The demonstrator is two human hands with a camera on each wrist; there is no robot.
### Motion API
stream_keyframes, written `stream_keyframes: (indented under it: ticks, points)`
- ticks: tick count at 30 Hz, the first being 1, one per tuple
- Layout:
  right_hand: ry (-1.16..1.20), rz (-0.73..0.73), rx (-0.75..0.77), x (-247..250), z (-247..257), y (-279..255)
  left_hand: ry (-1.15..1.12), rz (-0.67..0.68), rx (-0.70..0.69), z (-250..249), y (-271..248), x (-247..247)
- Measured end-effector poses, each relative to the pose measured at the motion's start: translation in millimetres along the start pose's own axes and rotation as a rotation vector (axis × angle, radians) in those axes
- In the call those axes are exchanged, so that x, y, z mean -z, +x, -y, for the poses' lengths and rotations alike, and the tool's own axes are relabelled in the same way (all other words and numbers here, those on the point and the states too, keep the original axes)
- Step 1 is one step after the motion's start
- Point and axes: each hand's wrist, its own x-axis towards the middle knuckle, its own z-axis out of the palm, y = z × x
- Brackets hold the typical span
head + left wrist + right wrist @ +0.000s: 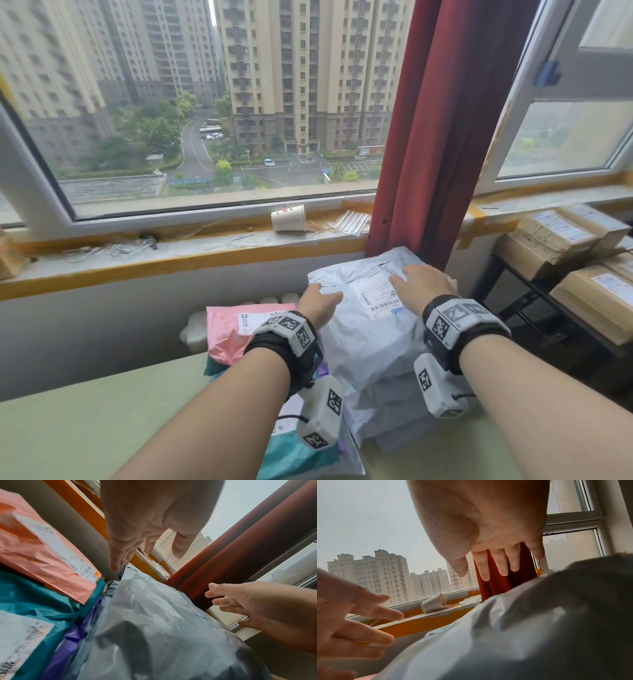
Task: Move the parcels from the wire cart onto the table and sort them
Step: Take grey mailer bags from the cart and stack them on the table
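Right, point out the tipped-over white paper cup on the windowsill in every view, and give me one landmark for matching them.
Head: white paper cup lies on its side on the sill, centre, left of the dark red curtain.
Left wrist: not in it.
Right wrist: lower centre-left, left of that curtain.
Shared landmark: the curtain.

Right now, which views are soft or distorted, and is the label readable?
Head: sharp, daylit, window frame bowed; grey parcel label barcode visible, text too small. Left wrist: left hand slightly soft. Right wrist: grey parcel foreground blurred, paper cup sharper.
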Motion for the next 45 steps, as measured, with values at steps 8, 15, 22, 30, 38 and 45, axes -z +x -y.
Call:
stream_keyframes:
  ticks: [8,15,22,30,38,45]
  points:
    - [0.059,0.003,0.044,17,24,-15,0.036,-0.008,0.001,-2,-17,31]
    - [0.093,-0.019,0.162,20,69,-32,0.036,-0.114,-0.006,6,-41,81]
    - [0.125,0.015,0.294,15,132,-65,0.034,-0.242,-0.004,36,-79,145]
    - [0.156,0.048,0.426,2,216,-122,-0.004,-0.399,0.022,77,-133,225]
    - [0.164,0.056,0.562,-7,281,-177,-0.032,-0.487,0.046,122,-175,282]
    - [0.134,0.093,0.655,-19,338,-237,-0.060,-0.600,0.087,175,-223,345]
